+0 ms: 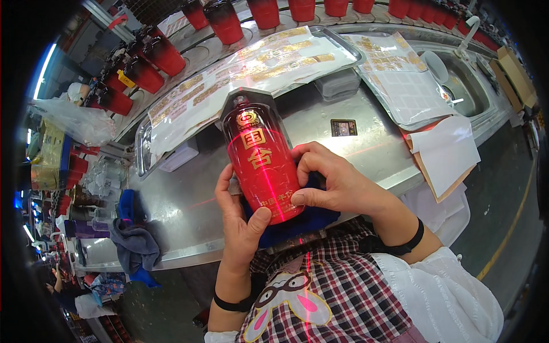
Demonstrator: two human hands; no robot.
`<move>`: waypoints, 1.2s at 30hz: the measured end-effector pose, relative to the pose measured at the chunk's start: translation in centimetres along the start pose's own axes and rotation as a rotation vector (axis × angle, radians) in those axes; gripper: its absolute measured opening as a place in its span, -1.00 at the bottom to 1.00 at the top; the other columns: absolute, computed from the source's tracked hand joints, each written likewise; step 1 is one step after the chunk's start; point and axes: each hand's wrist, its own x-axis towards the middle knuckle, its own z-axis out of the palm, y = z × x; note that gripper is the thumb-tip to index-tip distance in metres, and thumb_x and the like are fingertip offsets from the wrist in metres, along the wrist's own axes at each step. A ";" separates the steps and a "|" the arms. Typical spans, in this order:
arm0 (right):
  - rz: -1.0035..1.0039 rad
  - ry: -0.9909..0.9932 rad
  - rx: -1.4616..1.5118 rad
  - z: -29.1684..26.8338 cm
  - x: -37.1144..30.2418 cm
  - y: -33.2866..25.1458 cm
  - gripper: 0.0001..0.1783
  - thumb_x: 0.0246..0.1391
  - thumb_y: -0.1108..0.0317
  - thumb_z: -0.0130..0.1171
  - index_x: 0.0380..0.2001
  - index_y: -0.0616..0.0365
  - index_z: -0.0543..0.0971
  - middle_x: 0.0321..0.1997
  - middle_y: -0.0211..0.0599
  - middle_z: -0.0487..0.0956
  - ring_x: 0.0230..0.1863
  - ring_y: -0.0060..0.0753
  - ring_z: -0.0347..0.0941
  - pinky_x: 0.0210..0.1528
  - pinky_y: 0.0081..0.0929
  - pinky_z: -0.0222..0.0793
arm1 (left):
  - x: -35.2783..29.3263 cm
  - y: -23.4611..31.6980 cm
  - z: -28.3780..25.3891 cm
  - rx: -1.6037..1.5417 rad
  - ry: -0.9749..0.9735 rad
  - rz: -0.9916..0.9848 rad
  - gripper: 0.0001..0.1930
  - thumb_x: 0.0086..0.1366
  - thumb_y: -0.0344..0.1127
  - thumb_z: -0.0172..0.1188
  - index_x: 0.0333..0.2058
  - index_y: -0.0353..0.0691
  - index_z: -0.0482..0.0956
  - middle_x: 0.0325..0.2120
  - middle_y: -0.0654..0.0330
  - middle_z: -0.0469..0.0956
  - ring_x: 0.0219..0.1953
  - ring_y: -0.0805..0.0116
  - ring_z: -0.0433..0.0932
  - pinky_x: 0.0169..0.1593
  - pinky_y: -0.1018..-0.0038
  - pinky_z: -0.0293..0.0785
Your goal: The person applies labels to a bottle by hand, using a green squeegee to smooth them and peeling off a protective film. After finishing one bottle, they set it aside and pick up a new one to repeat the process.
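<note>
A glossy red bottle with a dark neck and gold lettering lies tilted before me, its base toward my body. It rests against a dark holder, and blue cloth shows beneath its lower end. Along the bottle's lower left side, my left hand grips it, thumb near the base and fingers partly hidden behind. My right hand holds the right side, with its thumb on the lower front and a bent forefinger higher up. A red light line runs lengthwise down the bottle.
Sheets of gold labels lie on a metal tray beyond the bottle, more sheets to the right. A small dark card is on the steel table. Red bottles line the conveyor behind; a grey cloth hangs at left.
</note>
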 end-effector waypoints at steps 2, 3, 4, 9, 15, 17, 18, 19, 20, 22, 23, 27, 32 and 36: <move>0.015 0.000 -0.003 0.0 -0.1 -0.2 -0.61 -0.07 0.13 0.43 -0.44 0.13 0.44 -0.06 -0.08 0.41 0.19 -0.05 0.32 0.11 -0.29 0.30 | 0.0 -0.3 -0.3 -0.063 0.005 -0.015 -0.04 0.18 -0.01 0.35 0.33 -0.19 -0.13 0.16 -0.02 0.23 0.14 0.23 0.36 0.21 0.32 0.29; 0.031 0.002 -0.005 -0.1 -0.1 -0.3 -0.61 -0.08 0.13 0.43 -0.44 0.13 0.44 -0.06 -0.09 0.41 0.19 -0.05 0.31 0.11 -0.30 0.30 | 0.0 -0.2 -0.3 -0.061 0.009 -0.014 -0.04 0.18 -0.01 0.35 0.33 -0.19 -0.13 0.16 -0.02 0.23 0.14 0.23 0.36 0.21 0.32 0.29; 0.028 -0.002 -0.004 0.0 -0.1 -0.3 -0.61 -0.08 0.13 0.43 -0.44 0.13 0.44 -0.06 -0.09 0.41 0.19 -0.05 0.31 0.11 -0.30 0.30 | 0.0 -0.2 -0.2 -0.034 0.005 0.000 -0.05 0.19 -0.01 0.33 0.33 -0.19 -0.13 0.16 -0.02 0.23 0.13 0.23 0.36 0.20 0.32 0.29; 0.017 0.001 0.000 0.0 -0.1 -0.1 -0.60 -0.08 0.12 0.43 -0.43 0.13 0.45 -0.03 -0.08 0.41 0.18 -0.07 0.31 0.12 -0.31 0.29 | 0.0 0.3 0.0 -0.021 -0.011 -0.014 -0.09 0.23 -0.01 0.29 0.32 -0.19 -0.12 0.16 -0.01 0.24 0.14 0.24 0.35 0.21 0.33 0.27; 0.020 0.002 0.015 0.0 -0.1 -0.1 -0.60 -0.07 0.12 0.43 -0.42 0.14 0.45 -0.02 -0.07 0.40 0.18 -0.07 0.31 0.13 -0.31 0.27 | 0.0 0.0 0.0 -0.036 -0.006 0.005 -0.09 0.22 0.00 0.29 0.33 -0.19 -0.12 0.16 0.00 0.23 0.16 0.23 0.33 0.23 0.31 0.25; 0.017 0.004 0.010 0.1 -0.1 0.0 -0.60 -0.07 0.12 0.43 -0.42 0.14 0.44 -0.02 -0.07 0.40 0.18 -0.06 0.31 0.12 -0.31 0.27 | 0.0 -0.2 -0.2 0.014 -0.008 0.011 -0.08 0.22 0.00 0.29 0.33 -0.19 -0.12 0.17 0.01 0.23 0.16 0.23 0.33 0.22 0.31 0.26; 0.017 0.008 0.005 0.1 -0.1 0.1 -0.60 -0.07 0.12 0.43 -0.43 0.14 0.44 -0.03 -0.07 0.40 0.18 -0.05 0.31 0.12 -0.31 0.27 | 0.0 -0.2 -0.1 0.013 -0.012 0.009 -0.08 0.22 0.00 0.29 0.33 -0.19 -0.12 0.17 0.01 0.23 0.16 0.23 0.33 0.22 0.31 0.26; 0.020 0.011 0.003 0.1 -0.1 0.1 -0.60 -0.07 0.12 0.43 -0.43 0.14 0.44 -0.03 -0.07 0.40 0.18 -0.05 0.31 0.12 -0.31 0.27 | 0.0 -0.2 0.0 -0.006 -0.009 0.007 -0.08 0.22 0.00 0.30 0.33 -0.19 -0.13 0.17 0.01 0.22 0.17 0.23 0.32 0.23 0.31 0.25; 0.015 0.011 0.002 0.2 -0.1 0.1 -0.60 -0.07 0.11 0.42 -0.43 0.14 0.44 -0.03 -0.07 0.40 0.18 -0.05 0.30 0.12 -0.31 0.27 | 0.0 -0.1 0.1 -0.025 -0.007 0.005 -0.07 0.22 0.00 0.30 0.33 -0.19 -0.13 0.18 0.01 0.22 0.17 0.23 0.32 0.24 0.30 0.24; 0.012 0.015 -0.002 0.1 -0.1 0.0 -0.59 -0.06 0.11 0.42 -0.44 0.14 0.44 -0.04 -0.07 0.40 0.18 -0.04 0.30 0.12 -0.31 0.27 | 0.0 0.0 0.1 -0.032 -0.011 -0.001 -0.07 0.21 0.00 0.30 0.33 -0.18 -0.13 0.18 0.01 0.22 0.18 0.22 0.32 0.24 0.30 0.24; 0.015 0.005 0.003 0.1 -0.1 0.0 -0.59 -0.06 0.11 0.42 -0.44 0.14 0.44 -0.03 -0.06 0.40 0.18 -0.04 0.30 0.12 -0.31 0.27 | 0.0 0.0 0.1 -0.036 -0.010 -0.006 -0.06 0.21 0.00 0.31 0.33 -0.18 -0.13 0.18 0.01 0.22 0.18 0.22 0.32 0.25 0.30 0.24; 0.009 -0.001 0.006 0.0 -0.1 0.0 -0.59 -0.06 0.10 0.41 -0.45 0.14 0.44 -0.01 -0.05 0.40 0.18 -0.04 0.31 0.14 -0.30 0.27 | -0.1 -0.1 0.0 -0.022 -0.003 -0.010 -0.06 0.20 0.00 0.31 0.33 -0.18 -0.13 0.17 0.01 0.22 0.18 0.22 0.32 0.25 0.30 0.24; 0.032 -0.001 0.013 0.0 -0.1 -0.1 -0.59 -0.06 0.10 0.41 -0.46 0.14 0.44 0.00 -0.04 0.40 0.17 -0.03 0.31 0.14 -0.29 0.27 | 0.0 0.0 0.1 -0.011 0.000 0.003 -0.07 0.22 0.00 0.30 0.33 -0.19 -0.13 0.16 -0.01 0.24 0.17 0.22 0.33 0.23 0.30 0.27; 0.008 0.002 -0.003 0.1 0.0 0.1 -0.60 -0.06 0.10 0.42 -0.46 0.14 0.44 -0.02 -0.05 0.40 0.17 -0.03 0.31 0.14 -0.29 0.28 | 0.0 0.1 0.2 -0.011 0.002 -0.001 -0.08 0.23 -0.01 0.29 0.33 -0.19 -0.13 0.15 -0.02 0.25 0.16 0.22 0.34 0.23 0.30 0.27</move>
